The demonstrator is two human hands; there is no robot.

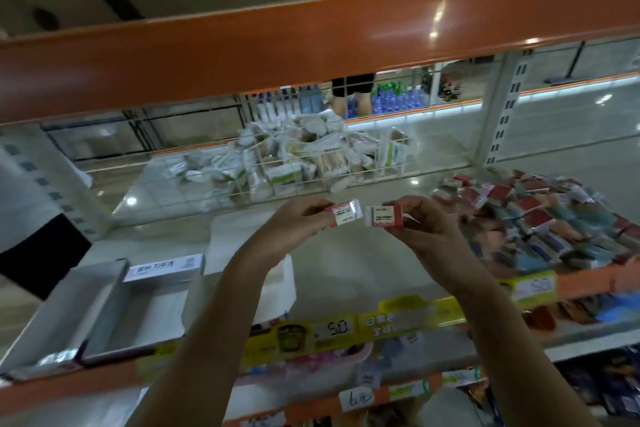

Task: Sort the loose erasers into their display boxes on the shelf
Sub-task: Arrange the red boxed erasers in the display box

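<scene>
At far left I see two open display boxes [114,308] on the shelf [346,270], a wire basket of white packets [277,163] behind. My left hand [294,222] pinches one wrapped eraser [344,214], print upside down, long axis left-right. My right hand [426,222] pinches a second eraser [384,217], likewise crosswise, ends nearly meeting. The loose eraser heap [540,218] lies right.

1. The two erasers, one [344,214] and the other [384,216], are white with red ends and dark "2B" print.
2. The shelf beam [311,42] is glossy orange.
3. The eraser heap [540,218] mixes red, teal, blue and pink wrappers.
4. The display boxes [114,308] are pale grey-white.
5. The price strip [346,329] is yellow.
6. The far packets [284,163] are white with green.
</scene>
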